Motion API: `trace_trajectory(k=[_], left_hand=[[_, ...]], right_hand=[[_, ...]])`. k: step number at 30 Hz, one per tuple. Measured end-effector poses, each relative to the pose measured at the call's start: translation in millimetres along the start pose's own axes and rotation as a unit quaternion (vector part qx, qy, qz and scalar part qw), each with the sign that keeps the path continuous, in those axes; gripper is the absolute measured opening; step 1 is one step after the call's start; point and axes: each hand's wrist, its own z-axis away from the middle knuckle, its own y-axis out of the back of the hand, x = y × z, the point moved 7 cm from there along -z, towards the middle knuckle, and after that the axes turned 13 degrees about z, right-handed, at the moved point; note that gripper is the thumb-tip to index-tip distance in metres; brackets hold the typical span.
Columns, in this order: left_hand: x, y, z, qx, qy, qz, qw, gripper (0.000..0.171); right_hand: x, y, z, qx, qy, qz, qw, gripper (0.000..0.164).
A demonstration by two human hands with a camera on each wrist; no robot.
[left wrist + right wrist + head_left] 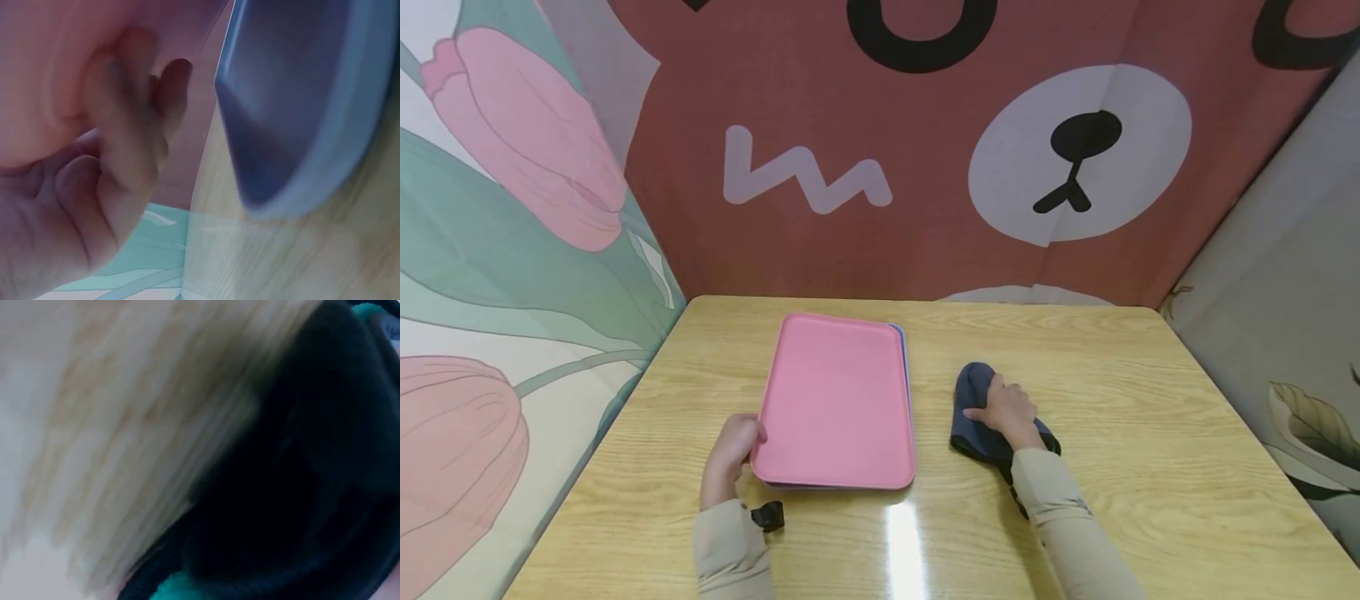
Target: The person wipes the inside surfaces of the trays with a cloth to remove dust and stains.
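Note:
On the left of the table, my left hand (733, 450) grips the near left edge of a pink tray (838, 404). Its fingers curl under the tray in the left wrist view. A blue tray (365, 94) lies beneath, with a gap between the two; only its right edge shows in the head view. To the right, my right hand (1011, 412) grasps a dark blue, mitt-shaped cloth piece (972, 392) with black trim. The right wrist view shows its dark underside (294, 487) close up, hiding the fingers.
Both trays and the cloth piece are on a light wooden table (1120, 400). A brown cloth with a bear print (925, 242) hangs along the back edge. Floral curtains (550, 292) hang at the sides. A small black strap piece (768, 516) sits by the left wrist.

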Motion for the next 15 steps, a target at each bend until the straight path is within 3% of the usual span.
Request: trace_trajectory(k=[6, 15], left_hand=[[-1.9, 0.8, -0.2, -0.01, 0.007, 0.075, 0.9971, 0.045], [-15.5, -2.0, -6.7, -0.018, 0.022, 0.09, 0.9956, 0.047]], right_hand=[[-2, 0, 2, 0.005, 0.005, -0.019, 1.0, 0.093], [-1, -2, -1, 0.013, -0.013, -0.021, 1.0, 0.094]])
